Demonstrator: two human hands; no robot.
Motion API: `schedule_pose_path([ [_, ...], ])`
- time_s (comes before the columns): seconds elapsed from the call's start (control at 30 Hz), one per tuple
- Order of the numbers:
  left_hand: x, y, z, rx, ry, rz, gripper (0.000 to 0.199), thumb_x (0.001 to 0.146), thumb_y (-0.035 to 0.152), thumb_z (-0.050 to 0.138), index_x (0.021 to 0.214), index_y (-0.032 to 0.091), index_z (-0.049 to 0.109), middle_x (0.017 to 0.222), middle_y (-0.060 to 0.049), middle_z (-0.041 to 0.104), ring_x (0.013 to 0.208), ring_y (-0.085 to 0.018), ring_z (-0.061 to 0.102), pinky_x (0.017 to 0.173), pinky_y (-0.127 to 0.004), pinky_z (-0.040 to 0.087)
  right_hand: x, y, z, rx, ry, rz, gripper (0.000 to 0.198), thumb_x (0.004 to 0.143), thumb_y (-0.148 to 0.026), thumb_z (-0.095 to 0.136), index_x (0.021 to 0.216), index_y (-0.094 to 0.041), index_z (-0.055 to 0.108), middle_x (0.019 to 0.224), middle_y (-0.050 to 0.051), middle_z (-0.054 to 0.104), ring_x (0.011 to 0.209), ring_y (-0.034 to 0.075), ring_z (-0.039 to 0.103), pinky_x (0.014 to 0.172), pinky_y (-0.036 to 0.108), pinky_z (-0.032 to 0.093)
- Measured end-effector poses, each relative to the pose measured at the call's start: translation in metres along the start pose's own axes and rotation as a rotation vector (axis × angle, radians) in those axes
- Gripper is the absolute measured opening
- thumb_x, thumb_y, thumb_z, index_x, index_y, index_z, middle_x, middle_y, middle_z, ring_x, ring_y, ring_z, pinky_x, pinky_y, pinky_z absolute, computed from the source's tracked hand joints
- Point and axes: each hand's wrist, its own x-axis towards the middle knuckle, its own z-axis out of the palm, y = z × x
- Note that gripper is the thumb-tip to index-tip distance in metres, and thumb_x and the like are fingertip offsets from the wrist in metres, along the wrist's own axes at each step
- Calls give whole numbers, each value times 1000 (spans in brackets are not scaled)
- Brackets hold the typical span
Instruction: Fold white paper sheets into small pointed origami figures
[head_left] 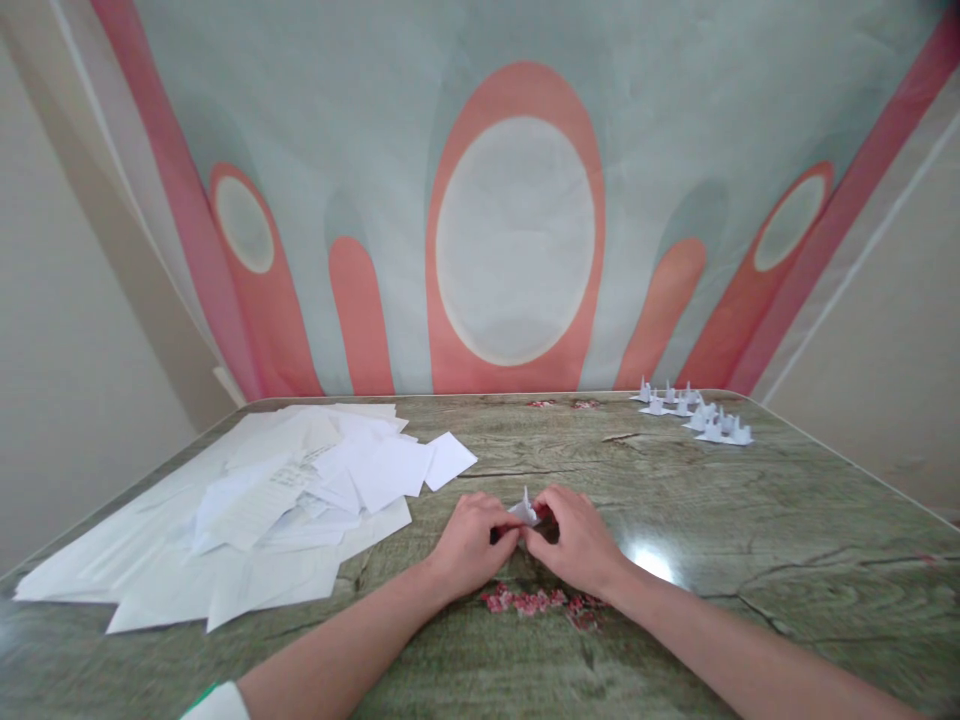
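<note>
Table [555, 450]: wood-look, bearing loose sheets [386, 468] and folded paper pieces [706, 415]; I record a craft spot.
Backdrop [517, 240]: coral shapes on grey-green, just behind the table.
Walls [75, 290]: plain, both sides.
Place: indoors; from my view I cannot establish whether home, classroom or studio.

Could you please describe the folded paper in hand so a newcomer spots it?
On the wood-grain table, find the left hand and right hand just beyond the nearer pink flower print. Held between them is the white folded paper, the only paper held.
</note>
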Motion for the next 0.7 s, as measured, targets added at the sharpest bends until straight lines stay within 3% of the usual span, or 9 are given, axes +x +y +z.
schedule_pose_path([
  [0.23,1,1,-2,-47,18,-27,16,79,20,52,71,20,66,63,-1,57,69,-16,52,69,-27,37,3,4,2,-21,-12,-1,12,78,-33,56,78,-20,55,77,2,58,75,18,52,69,31,34],
  [0.43,4,-6,0,-263,262,-194,12,79,22,53,86,17,61,81,-3,61,76,-15,56,71,-26,43,6,9,2,28,-26,-7,9,79,-21,52,72,-20,58,73,1,56,72,17,51,68,30,35],
  [0.57,5,-8,-1,-425,166,-180,21,82,24,53,99,18,63,96,-5,64,85,-16,59,78,-26,45,8,8,-2,228,-46,-16,13,82,-20,50,73,-19,58,71,0,53,69,15,50,65,26,37],
  [0.7,4,-8,-4,-451,108,-110,24,81,30,56,101,20,66,95,-4,66,85,-16,59,79,-26,45,7,4,-5,365,-59,-39,15,82,-21,52,68,-18,56,68,-1,51,67,13,48,63,24,36],
])
